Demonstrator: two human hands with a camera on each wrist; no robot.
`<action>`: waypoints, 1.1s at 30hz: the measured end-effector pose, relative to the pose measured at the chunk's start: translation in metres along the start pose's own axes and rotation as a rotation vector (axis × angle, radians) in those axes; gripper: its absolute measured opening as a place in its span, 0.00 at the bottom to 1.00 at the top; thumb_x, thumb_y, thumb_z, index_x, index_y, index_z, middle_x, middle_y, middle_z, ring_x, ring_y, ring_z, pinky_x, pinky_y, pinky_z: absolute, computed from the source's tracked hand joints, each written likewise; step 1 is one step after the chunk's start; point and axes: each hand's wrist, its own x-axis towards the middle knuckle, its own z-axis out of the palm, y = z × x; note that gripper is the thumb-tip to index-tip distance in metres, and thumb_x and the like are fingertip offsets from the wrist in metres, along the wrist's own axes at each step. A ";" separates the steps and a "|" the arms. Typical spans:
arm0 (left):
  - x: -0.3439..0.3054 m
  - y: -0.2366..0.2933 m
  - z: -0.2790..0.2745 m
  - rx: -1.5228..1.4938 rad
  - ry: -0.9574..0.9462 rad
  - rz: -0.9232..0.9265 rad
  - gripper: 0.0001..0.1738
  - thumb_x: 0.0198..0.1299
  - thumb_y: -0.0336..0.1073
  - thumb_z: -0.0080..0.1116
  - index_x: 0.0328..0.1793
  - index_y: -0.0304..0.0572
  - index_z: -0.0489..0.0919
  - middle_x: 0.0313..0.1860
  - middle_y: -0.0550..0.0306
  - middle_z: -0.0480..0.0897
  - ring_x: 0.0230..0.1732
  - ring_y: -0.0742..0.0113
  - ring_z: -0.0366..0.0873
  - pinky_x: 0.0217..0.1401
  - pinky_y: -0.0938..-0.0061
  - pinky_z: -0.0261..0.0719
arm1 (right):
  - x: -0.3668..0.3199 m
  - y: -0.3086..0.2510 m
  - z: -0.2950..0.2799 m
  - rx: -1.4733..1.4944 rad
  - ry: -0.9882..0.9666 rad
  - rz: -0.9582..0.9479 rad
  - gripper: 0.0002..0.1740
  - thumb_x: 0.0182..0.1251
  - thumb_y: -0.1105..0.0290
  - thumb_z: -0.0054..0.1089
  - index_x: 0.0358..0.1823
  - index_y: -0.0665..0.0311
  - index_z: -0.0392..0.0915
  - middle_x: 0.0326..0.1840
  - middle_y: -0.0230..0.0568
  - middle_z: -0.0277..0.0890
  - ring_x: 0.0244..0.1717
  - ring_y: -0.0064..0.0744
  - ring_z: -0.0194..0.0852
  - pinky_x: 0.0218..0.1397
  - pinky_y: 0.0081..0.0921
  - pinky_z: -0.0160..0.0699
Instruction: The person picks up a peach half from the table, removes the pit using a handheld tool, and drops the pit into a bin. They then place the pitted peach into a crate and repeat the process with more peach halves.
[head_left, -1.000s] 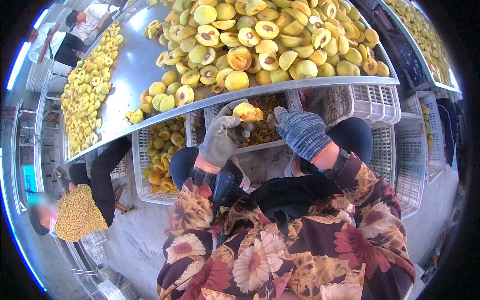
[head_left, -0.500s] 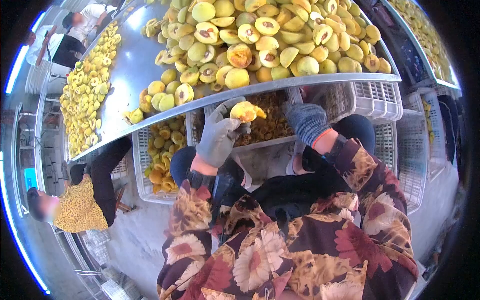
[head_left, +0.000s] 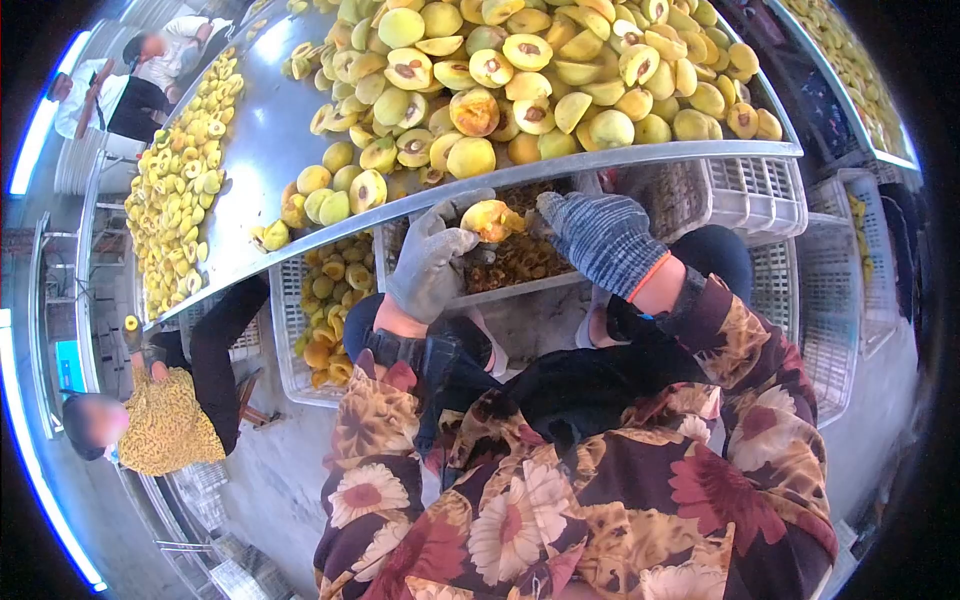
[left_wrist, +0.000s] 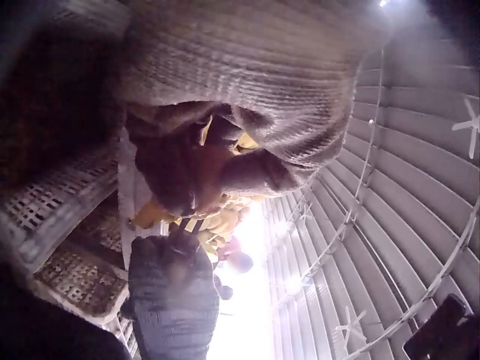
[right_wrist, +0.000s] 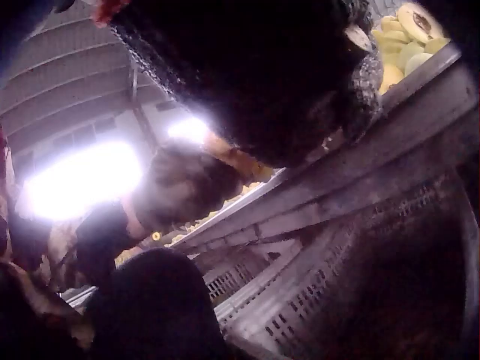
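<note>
Fruit piece (head_left: 492, 220): yellow-orange, ragged flesh, in the left hand (head_left: 430, 262), just beyond the near edge of the metal surface (head_left: 265, 130) and above a crate (head_left: 530, 288) of brown scraps. Left hand in a grey glove, partly closed, thumb and fingers bent round the piece; the left wrist view gives bits of yellow between dark, shadowed fingers. Right hand (head_left: 605, 238) in a blue-grey knit glove with orange cuff edge, fingers bent, tips close beside the piece's right side. Whether it grips a tool, or touches the flesh, cannot be told; right wrist view too dark there. On the surface, a big pile (head_left: 560, 90) of yellow-green fruit, some whole, some halves cut side up with brown centres; a few loose ones at the near edge, left of the pile. Along the far left side, a long heap (head_left: 180, 190) of smaller-looking yellow pieces. Below the surface, left of the scraps, a pale crate (head_left: 287, 340) of yellow and green fruit. More slatted crates (head_left: 755, 200) to the right. Person in a yellow patterned top (head_left: 170, 420) at far left, two people in white tops (head_left: 180, 50) at upper left. Floral sleeves on the wearer's arms.
</note>
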 end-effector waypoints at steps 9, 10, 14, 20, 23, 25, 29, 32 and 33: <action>-0.006 -0.004 0.005 -0.067 0.000 -0.047 0.31 0.48 0.33 0.57 0.61 0.30 0.71 0.53 0.53 0.79 0.49 0.67 0.79 0.45 0.75 0.82 | -0.013 0.013 0.025 -0.046 -0.162 0.099 0.08 0.65 0.68 0.48 0.42 0.57 0.76 0.29 0.44 0.81 0.31 0.46 0.83 0.27 0.44 0.78; -0.007 0.000 0.007 -0.066 0.006 -0.050 0.31 0.49 0.33 0.57 0.62 0.31 0.71 0.53 0.53 0.79 0.49 0.68 0.79 0.45 0.75 0.82 | -0.014 0.015 0.029 -0.033 -0.189 0.101 0.08 0.65 0.68 0.48 0.42 0.57 0.75 0.30 0.45 0.81 0.32 0.46 0.83 0.27 0.44 0.78; 0.001 -0.005 -0.003 -0.006 0.045 -0.051 0.29 0.50 0.33 0.58 0.61 0.33 0.71 0.51 0.55 0.79 0.49 0.68 0.79 0.47 0.76 0.81 | -0.009 0.009 0.009 0.041 -0.043 0.106 0.09 0.63 0.67 0.50 0.43 0.56 0.76 0.30 0.45 0.81 0.32 0.46 0.83 0.27 0.44 0.78; 0.008 -0.009 -0.010 0.089 -0.029 -0.061 0.30 0.49 0.36 0.58 0.60 0.30 0.70 0.52 0.50 0.78 0.52 0.62 0.78 0.59 0.70 0.75 | 0.001 -0.008 -0.021 -0.065 0.074 -0.040 0.09 0.64 0.65 0.48 0.42 0.54 0.76 0.26 0.40 0.80 0.25 0.44 0.82 0.18 0.44 0.75; 0.003 -0.005 -0.002 0.076 -0.008 -0.062 0.30 0.48 0.36 0.59 0.58 0.28 0.71 0.50 0.50 0.79 0.51 0.62 0.78 0.59 0.71 0.74 | 0.002 -0.009 -0.020 -0.125 0.058 -0.065 0.09 0.65 0.64 0.47 0.43 0.53 0.76 0.25 0.39 0.80 0.22 0.43 0.82 0.15 0.44 0.73; 0.004 -0.008 -0.004 0.095 0.006 -0.041 0.29 0.48 0.36 0.58 0.57 0.27 0.72 0.50 0.49 0.79 0.51 0.62 0.78 0.59 0.71 0.74 | 0.003 -0.008 -0.018 -0.124 0.054 -0.060 0.09 0.65 0.64 0.47 0.43 0.52 0.76 0.25 0.39 0.80 0.22 0.43 0.82 0.15 0.43 0.73; 0.001 -0.006 -0.004 0.173 0.038 -0.012 0.28 0.46 0.34 0.56 0.56 0.27 0.73 0.50 0.49 0.79 0.50 0.63 0.78 0.58 0.72 0.75 | 0.000 -0.002 -0.011 -0.104 0.037 -0.035 0.09 0.66 0.65 0.47 0.43 0.52 0.76 0.27 0.40 0.81 0.24 0.43 0.82 0.17 0.44 0.75; -0.003 -0.005 0.002 0.134 0.076 -0.037 0.28 0.45 0.33 0.55 0.55 0.27 0.73 0.51 0.48 0.79 0.51 0.62 0.78 0.58 0.72 0.75 | -0.002 -0.002 -0.010 -0.089 -0.030 -0.020 0.09 0.66 0.65 0.46 0.44 0.53 0.76 0.28 0.42 0.81 0.27 0.44 0.83 0.20 0.44 0.76; -0.004 -0.003 0.003 0.118 0.090 -0.037 0.28 0.45 0.32 0.55 0.55 0.27 0.73 0.51 0.48 0.79 0.51 0.62 0.78 0.58 0.72 0.75 | -0.001 -0.002 -0.011 -0.083 -0.058 -0.011 0.10 0.66 0.66 0.46 0.44 0.53 0.76 0.29 0.42 0.81 0.28 0.44 0.83 0.21 0.45 0.77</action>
